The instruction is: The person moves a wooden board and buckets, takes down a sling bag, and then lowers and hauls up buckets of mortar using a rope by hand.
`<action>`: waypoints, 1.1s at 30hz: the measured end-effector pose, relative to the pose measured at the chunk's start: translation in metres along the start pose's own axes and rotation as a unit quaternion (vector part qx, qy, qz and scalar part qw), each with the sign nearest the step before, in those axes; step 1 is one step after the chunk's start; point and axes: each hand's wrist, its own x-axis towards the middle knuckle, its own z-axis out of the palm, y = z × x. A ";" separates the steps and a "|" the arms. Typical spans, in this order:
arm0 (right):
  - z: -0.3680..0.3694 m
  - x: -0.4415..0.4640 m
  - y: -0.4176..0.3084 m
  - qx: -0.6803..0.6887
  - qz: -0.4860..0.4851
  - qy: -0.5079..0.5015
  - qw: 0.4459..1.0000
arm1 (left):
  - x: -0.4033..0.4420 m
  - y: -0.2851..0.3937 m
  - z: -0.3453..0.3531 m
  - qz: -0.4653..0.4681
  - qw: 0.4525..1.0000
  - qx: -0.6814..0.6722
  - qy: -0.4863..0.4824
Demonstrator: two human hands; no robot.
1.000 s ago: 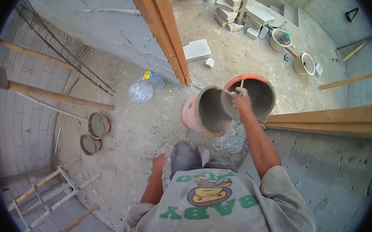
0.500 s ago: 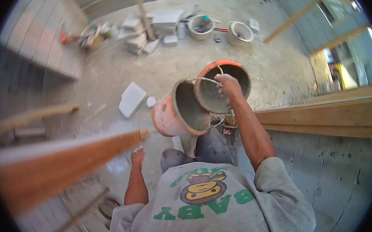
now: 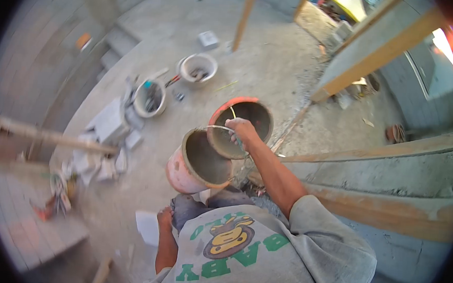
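Two buckets gripped by their handles in the right hand, overlapping, at twelve o'clock. Left hand beside the thigh; open or closed, cannot tell. Pale tubs on the floor, ten to eleven o'clock.

There are two big buckets: one pink bucket and one red-rimmed bucket touching it. Past the pink bucket are two white buckets, a near one and a far one. One small white block sits farther past it. To its left is one heap of white blocks, too jumbled to count. One flat white slab lies near it, toward the person. There are two hands: one right hand beside it, and one left hand near it.
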 end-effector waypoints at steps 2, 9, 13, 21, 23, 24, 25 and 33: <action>-0.028 0.006 -0.042 0.018 -0.005 0.046 0.999 | 0.033 0.037 0.039 0.144 0.987 0.050 -0.058; -0.160 0.052 -0.158 0.056 -0.070 0.194 0.977 | 0.144 0.270 0.213 0.072 0.932 0.264 -0.237; -0.215 0.116 -0.210 0.099 -0.062 0.267 0.957 | 0.203 0.366 0.324 0.075 0.942 0.246 -0.217; -0.364 0.196 -0.315 0.146 -0.137 0.379 0.904 | 0.152 0.507 0.597 0.079 0.816 0.438 -0.368; -0.414 0.240 -0.329 0.163 -0.140 0.392 0.895 | 0.158 0.527 0.681 0.074 0.779 0.442 -0.439; -0.434 0.259 -0.333 0.170 -0.143 0.386 0.895 | 0.170 0.529 0.713 0.112 0.760 0.449 -0.456; -0.455 0.278 -0.336 0.188 -0.138 0.385 0.893 | 0.173 0.539 0.745 0.151 0.745 0.452 -0.467; -0.648 0.430 -0.421 0.364 -0.119 0.321 0.866 | 0.113 0.660 0.944 0.122 0.822 0.409 -0.378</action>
